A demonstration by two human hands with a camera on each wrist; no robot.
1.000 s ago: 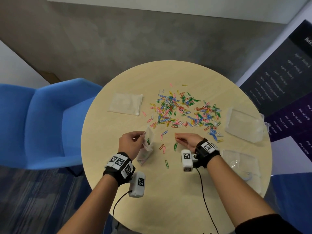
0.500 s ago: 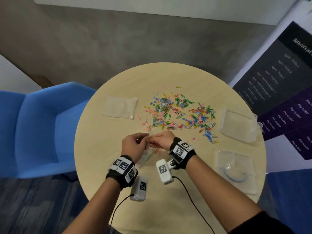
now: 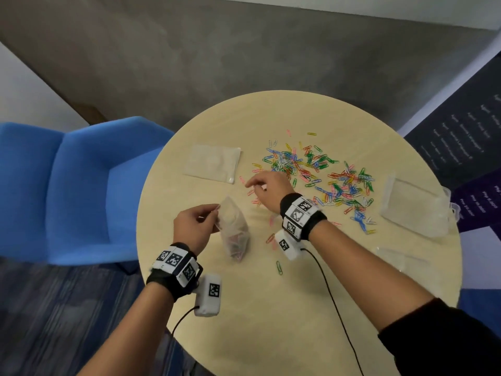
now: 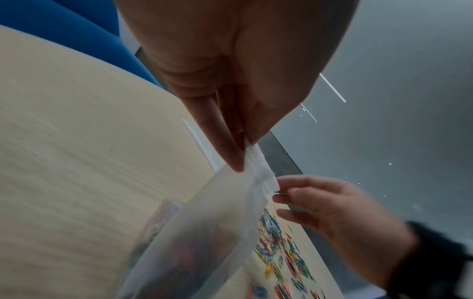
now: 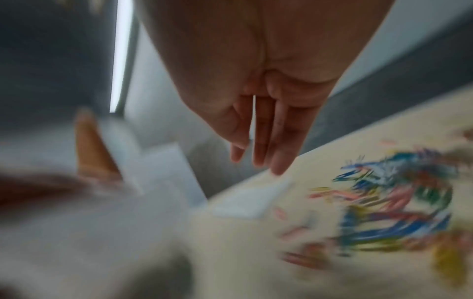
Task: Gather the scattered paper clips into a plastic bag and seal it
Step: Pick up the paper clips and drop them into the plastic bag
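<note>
My left hand [image 3: 214, 211] pinches the top edge of a small clear plastic bag [image 3: 233, 234], which hangs down to the table with a few coloured clips in its bottom. In the left wrist view the left hand [image 4: 242, 159] grips the bag [image 4: 204, 232] by the corner of its mouth. The right hand [image 3: 252, 184] hovers beyond the bag, over stray pink clips at the left edge of the paper clip pile [image 3: 320, 177]. The right wrist view is blurred and shows the right hand [image 5: 258, 159] with straight fingers [image 5: 279, 161] holding nothing.
The round wooden table [image 3: 311, 321] also holds a flat empty bag [image 3: 212, 162] at the far left and more clear bags [image 3: 414, 207] on the right. Loose clips [image 3: 278, 267] lie near my right wrist. A blue chair [image 3: 81, 191] stands to the left.
The right hand left the bag's mouth and moved away, up and right toward the clip pile. The left hand still holds the bag, now tilted with its mouth toward the pile.
</note>
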